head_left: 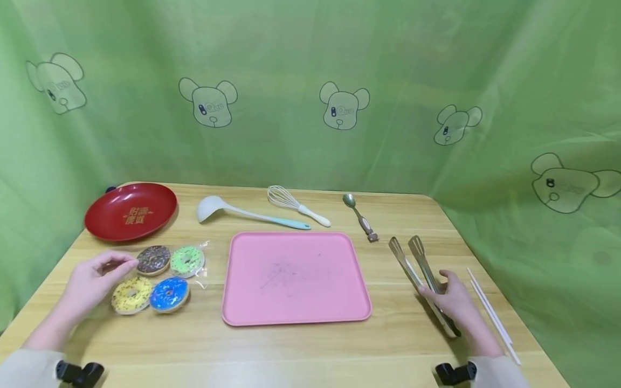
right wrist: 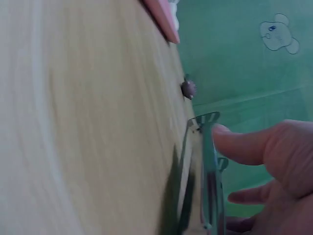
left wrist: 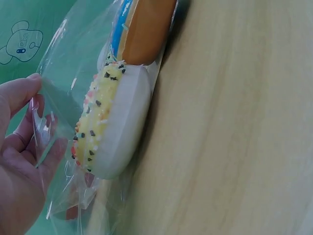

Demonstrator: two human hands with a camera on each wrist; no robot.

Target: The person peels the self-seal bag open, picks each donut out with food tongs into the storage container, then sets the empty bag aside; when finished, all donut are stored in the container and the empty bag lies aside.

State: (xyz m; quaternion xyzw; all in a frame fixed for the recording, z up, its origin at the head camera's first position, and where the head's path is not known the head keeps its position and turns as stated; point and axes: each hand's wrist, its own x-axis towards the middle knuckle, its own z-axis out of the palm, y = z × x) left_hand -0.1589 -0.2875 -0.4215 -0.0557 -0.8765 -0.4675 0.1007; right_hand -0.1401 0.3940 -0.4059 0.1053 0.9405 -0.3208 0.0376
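Note:
At the left of the table, my left hand [head_left: 94, 277] pinches the edge of a clear plastic bag [left wrist: 58, 83] between thumb and fingers. Inside the bag are toy donuts: a brown one [head_left: 153, 260], a green one [head_left: 187, 261], a yellow one [head_left: 131, 295] and a blue one [head_left: 168, 294]. The left wrist view shows the yellow donut's white underside close to the fingers. Over at the right, my right hand [head_left: 456, 302] holds metal tongs [head_left: 427, 269], its thumb against one side. The tongs' arms are spread, tips pointing away from me.
A pink tray [head_left: 296, 318] lies mid-table. Behind it are a ladle [head_left: 242, 212], a whisk [head_left: 310, 213] and a spoon [head_left: 361, 218]. A red plate [head_left: 111, 215] stands at the back left. White sticks [head_left: 492, 312] lie by the right edge. A green curtain [head_left: 281, 151] hangs behind.

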